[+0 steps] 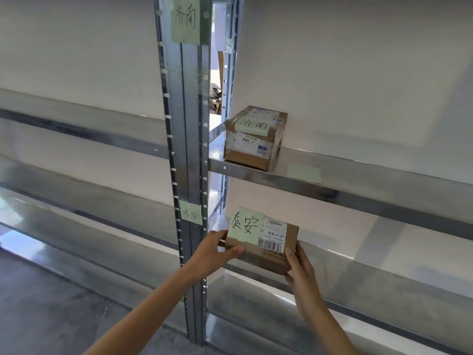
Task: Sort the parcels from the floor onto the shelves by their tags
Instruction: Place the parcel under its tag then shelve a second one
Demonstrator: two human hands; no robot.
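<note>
A small brown cardboard parcel [263, 254] with a green note reading 泰安 and a white barcode label sits at the left end of the lower shelf [384, 275]. My left hand [217, 252] grips its left end and my right hand [298, 267] grips its right front corner. On the post beside it, a small green tag [190, 212] also reads 泰安. One shelf up [358, 180] stands a second brown parcel [253, 139] with a green note reading 济南. A larger green tag [185, 19] reading 济南 is taped high on the post.
The metal upright post [188, 149] stands just left of both parcels. A blank green note [304, 174] lies on the upper shelf to the right of the parcel. More metal shelves [76, 134] run off to the left. White wall lies behind.
</note>
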